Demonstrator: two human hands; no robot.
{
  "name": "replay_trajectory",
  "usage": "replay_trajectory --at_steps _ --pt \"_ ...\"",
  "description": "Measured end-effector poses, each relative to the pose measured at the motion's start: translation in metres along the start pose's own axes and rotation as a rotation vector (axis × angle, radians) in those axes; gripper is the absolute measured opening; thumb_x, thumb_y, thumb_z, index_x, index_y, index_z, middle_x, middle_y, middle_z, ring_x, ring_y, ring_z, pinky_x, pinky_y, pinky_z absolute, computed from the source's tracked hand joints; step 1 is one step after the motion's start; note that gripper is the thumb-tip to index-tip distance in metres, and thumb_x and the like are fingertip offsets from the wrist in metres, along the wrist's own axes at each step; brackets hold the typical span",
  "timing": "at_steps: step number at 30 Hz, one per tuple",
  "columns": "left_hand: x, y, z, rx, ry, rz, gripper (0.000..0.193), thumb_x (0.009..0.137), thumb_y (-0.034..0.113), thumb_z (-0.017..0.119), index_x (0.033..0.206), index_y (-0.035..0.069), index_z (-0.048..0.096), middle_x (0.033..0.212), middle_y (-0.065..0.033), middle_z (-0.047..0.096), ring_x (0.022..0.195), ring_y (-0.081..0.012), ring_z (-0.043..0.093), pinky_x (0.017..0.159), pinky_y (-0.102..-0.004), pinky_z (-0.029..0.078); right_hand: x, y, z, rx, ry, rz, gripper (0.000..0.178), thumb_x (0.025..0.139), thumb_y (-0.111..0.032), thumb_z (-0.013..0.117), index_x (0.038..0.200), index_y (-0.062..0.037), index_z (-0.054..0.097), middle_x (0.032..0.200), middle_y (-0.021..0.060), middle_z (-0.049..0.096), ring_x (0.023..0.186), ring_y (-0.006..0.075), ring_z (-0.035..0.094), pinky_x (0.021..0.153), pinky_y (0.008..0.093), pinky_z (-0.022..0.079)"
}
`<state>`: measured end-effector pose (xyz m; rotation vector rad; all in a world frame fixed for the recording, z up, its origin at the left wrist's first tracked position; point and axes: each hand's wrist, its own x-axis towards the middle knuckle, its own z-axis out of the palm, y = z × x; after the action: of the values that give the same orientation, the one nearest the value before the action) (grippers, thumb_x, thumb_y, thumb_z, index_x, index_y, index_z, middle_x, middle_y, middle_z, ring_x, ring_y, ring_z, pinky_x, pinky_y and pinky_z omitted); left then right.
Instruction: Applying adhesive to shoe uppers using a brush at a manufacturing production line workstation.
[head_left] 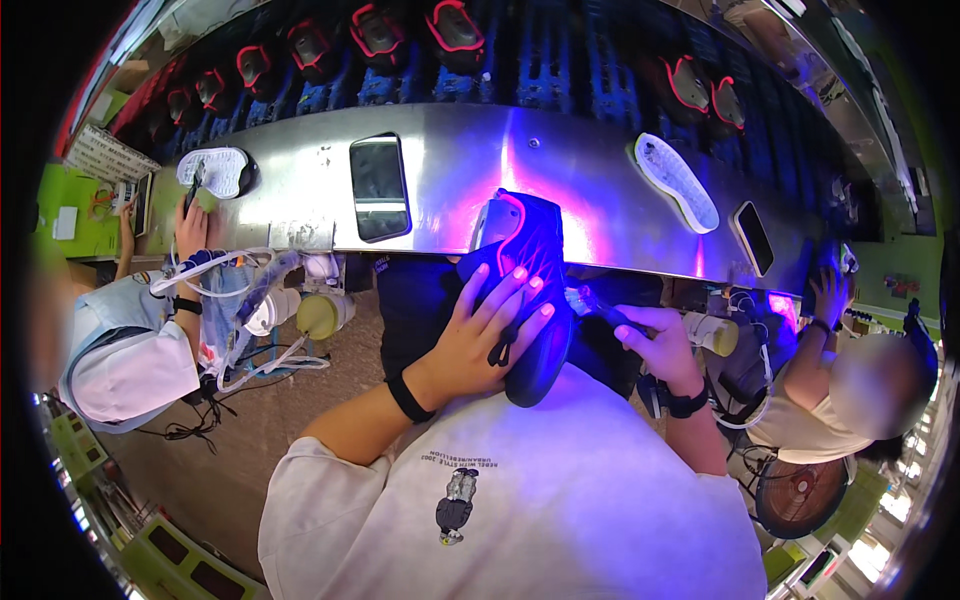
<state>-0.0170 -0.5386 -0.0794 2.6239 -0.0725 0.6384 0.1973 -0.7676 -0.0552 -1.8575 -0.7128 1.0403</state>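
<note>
A dark shoe upper [545, 232] with a red-pink line along its collar is tilted against the metal table's near edge, under violet light. My left hand [478, 335] grips it from the left, fingers spread over its side and the thumb side hidden. My right hand [662, 348] is closed round a dark-handled brush [603, 308]. The brush's bristles are close to the shoe's right side; I cannot tell whether they touch it. Below my left fingers hangs a dark lace loop [502, 347].
On the metal table [290, 150] lie a phone [380, 188], a white sole [677, 182] and a second phone [753, 238]. Several dark shoe uppers [376, 38] stand on the conveyor behind. Co-workers sit on both sides; the left one's hand [191, 228] works at another white sole [218, 170].
</note>
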Motion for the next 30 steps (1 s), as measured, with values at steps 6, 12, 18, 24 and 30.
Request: replay_trajectory --at_steps 6,12,18,24,30 --pt "0.021 0.019 0.004 -0.042 0.036 -0.066 0.077 0.076 0.034 0.076 0.143 0.004 0.054 0.150 -0.0253 0.046 0.143 -0.0429 0.042 0.117 -0.0673 0.022 -0.032 -0.009 -0.005 0.076 0.050 0.011 0.035 0.092 -0.012 0.074 0.123 0.0033 0.070 0.082 0.0026 0.068 0.069 0.0079 0.059 0.063 0.0249 0.048" --pt "0.049 0.037 0.006 0.018 0.044 -0.111 0.085 0.074 0.035 0.079 0.145 -0.002 0.050 0.151 -0.0282 0.045 0.142 -0.0439 0.042 0.118 -0.0620 0.025 -0.046 -0.015 -0.013 0.164 0.097 -0.009 0.033 0.092 -0.011 0.073 0.122 0.0032 0.071 0.079 0.0016 0.067 0.069 0.0076 0.058 0.063 0.0245 0.047" --pt "0.084 0.054 0.002 -0.007 0.028 -0.179 0.088 0.074 0.037 0.080 0.146 -0.001 0.048 0.148 -0.0272 0.048 0.140 -0.0429 0.044 0.117 -0.0561 0.028 -0.063 0.002 -0.020 0.262 0.127 -0.044 0.036 0.093 -0.014 0.074 0.123 0.0034 0.070 0.081 0.0010 0.067 0.069 0.0069 0.058 0.063 0.0240 0.047" --pt "0.105 0.054 0.022 0.142 0.046 -0.162 0.089 0.073 0.036 0.080 0.145 -0.003 0.047 0.140 -0.0295 0.053 0.130 -0.0431 0.052 0.110 -0.0562 0.033 -0.087 0.012 -0.012 0.354 0.227 -0.003 0.035 0.093 -0.014 0.074 0.123 0.0023 0.070 0.079 0.0002 0.065 0.070 0.0061 0.057 0.064 0.0235 0.046" --pt "0.132 0.050 0.036 0.185 0.153 -0.143 0.090 0.065 0.041 0.085 0.139 -0.001 0.053 0.130 -0.0215 0.060 0.123 -0.0391 0.056 0.106 -0.0568 0.037 -0.093 -0.001 0.000 0.291 0.491 -0.042 0.033 0.091 -0.010 0.075 0.121 0.0027 0.071 0.077 0.0015 0.064 0.069 0.0087 0.057 0.064 0.0252 0.046"
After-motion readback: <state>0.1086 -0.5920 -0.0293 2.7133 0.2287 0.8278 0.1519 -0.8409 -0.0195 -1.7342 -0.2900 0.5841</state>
